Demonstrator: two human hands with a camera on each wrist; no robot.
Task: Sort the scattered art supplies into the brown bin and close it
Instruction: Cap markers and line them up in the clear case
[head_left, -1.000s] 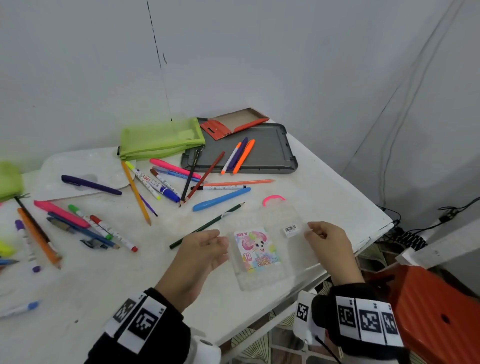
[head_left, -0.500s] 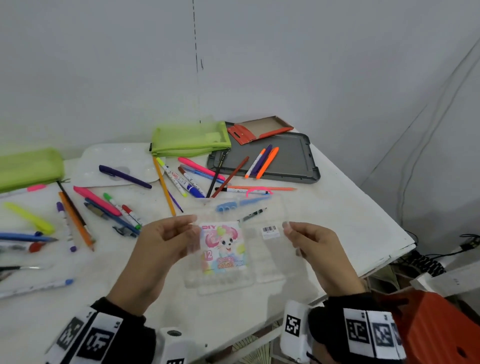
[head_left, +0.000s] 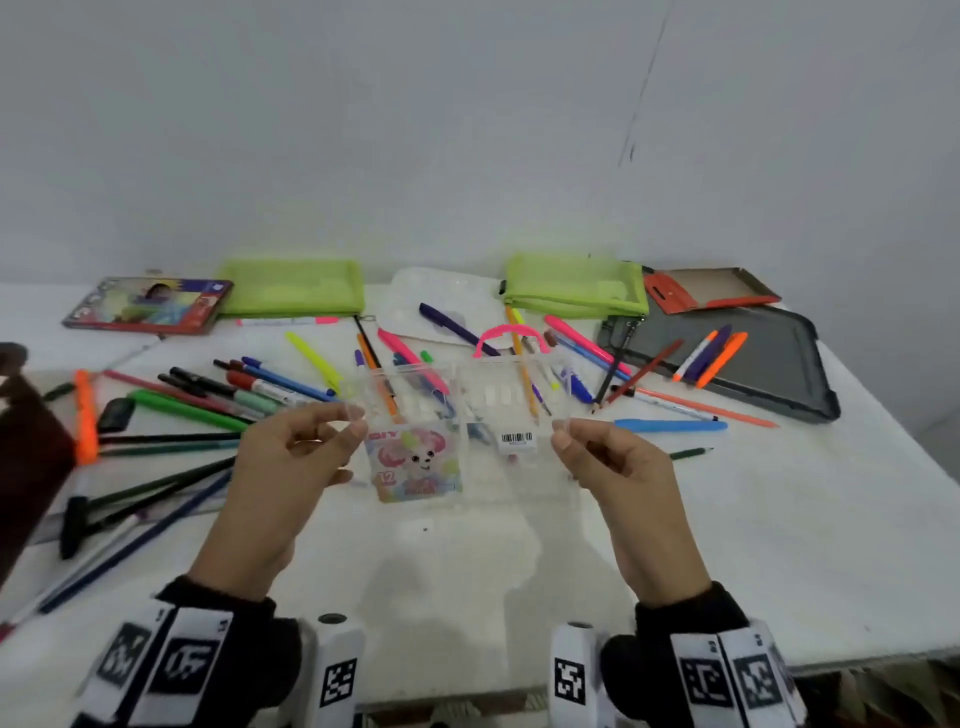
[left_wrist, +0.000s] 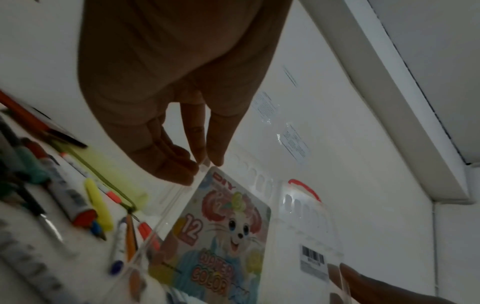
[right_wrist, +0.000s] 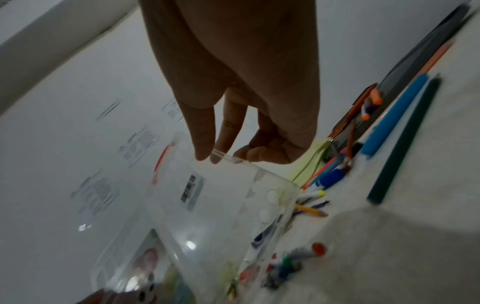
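Clear paint case (head_left: 467, 441), contents indistinct, pinched by left hand (head_left: 291, 457) and right hand (head_left: 613, 467) fingers.

A dark brown object (head_left: 26, 457) is cut off at the left edge.

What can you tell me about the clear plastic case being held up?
The clear plastic case looks like thin, rigid transparent plastic with a pink handle on top, a cartoon label reading "12" and a barcode sticker. It is upright above the table, pinched at its upper corners by the left hand and right hand.
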